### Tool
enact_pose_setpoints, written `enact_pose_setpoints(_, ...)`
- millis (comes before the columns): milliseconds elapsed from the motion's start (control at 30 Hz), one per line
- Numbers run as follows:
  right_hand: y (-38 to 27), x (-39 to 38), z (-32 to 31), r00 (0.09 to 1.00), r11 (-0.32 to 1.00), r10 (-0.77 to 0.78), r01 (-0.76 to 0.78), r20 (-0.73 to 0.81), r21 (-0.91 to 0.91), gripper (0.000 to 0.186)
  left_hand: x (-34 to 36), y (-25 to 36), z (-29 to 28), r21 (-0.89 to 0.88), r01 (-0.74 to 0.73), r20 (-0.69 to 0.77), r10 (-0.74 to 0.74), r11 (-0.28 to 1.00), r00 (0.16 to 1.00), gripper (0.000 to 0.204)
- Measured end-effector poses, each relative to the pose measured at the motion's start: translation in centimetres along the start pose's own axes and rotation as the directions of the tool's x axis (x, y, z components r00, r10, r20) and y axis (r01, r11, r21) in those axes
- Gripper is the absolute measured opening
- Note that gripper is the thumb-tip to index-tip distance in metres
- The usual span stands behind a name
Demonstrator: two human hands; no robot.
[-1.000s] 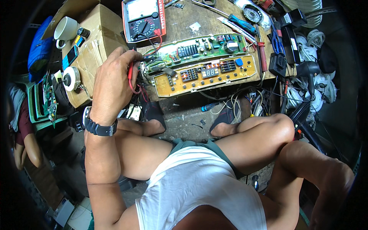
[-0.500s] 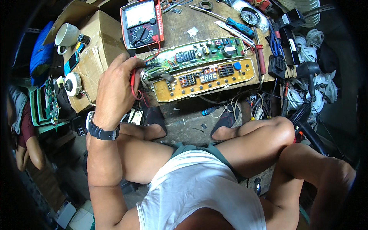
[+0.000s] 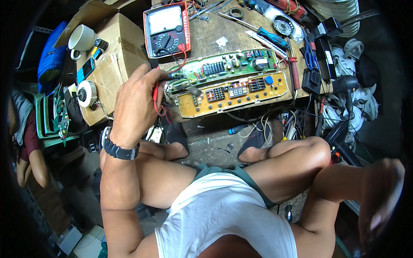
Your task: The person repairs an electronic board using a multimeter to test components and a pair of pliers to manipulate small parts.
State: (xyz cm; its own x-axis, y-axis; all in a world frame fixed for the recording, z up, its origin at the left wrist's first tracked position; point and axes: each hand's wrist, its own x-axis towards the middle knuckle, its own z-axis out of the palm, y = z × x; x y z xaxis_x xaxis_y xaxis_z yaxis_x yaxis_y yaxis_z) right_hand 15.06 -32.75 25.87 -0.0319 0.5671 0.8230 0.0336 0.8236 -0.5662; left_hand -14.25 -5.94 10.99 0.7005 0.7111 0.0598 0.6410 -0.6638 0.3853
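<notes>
My left hand is closed around a red test probe, fingertips at the left end of a green circuit board. Electronic parts and a bundle of wires crowd that end, so the probe's tip cannot be made out. Along the near side of the green board lies a yellow-brown display board with buttons and lit red segments. Beyond them stands an orange-framed analog multimeter, with red and black leads plugged in. My right hand is raised at the far right, away from the boards, its fingers smeared by motion.
A blue-handled screwdriver, a utility knife and a soldering iron lie on the wooden table. At left, a cardboard box carries a cup and phone. Another person's legs show far left.
The whole view has shifted slightly, moving the table things a little rightward in the picture. My right hand has moved and is now more blurred. My left hand keeps its hold at the board's end.
</notes>
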Motion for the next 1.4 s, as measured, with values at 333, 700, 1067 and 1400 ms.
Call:
enact_pose_setpoints(333,10.2,-7.0,3.1,0.803,0.839,0.538,-0.477,0.258,-0.262,0.025,-1.2,1.1,-0.9,-0.071,-0.026,0.032,0.029,0.997,0.999,0.018)
enact_pose_setpoints(700,15.1,-13.4,8.3,0.753,0.617,0.657,-0.517,0.027,-0.593,0.042,-2.7,4.4,-0.7,-0.234,-0.231,0.278,0.293,0.944,0.915,0.039)
enact_pose_setpoints(1067,15.7,-15.0,8.8,0.65,0.586,0.747,-0.545,0.139,-0.6,0.038,-4.0,5.9,2.0,-0.333,-0.347,0.351,0.457,0.877,0.817,0.042)
enact_pose_setpoints(1400,15.4,-16.5,8.5,0.329,0.55,0.833,-0.398,0.446,-0.734,0.018,-4.8,4.5,3.0,-0.278,-0.311,0.639,0.417,0.909,0.647,0.026)
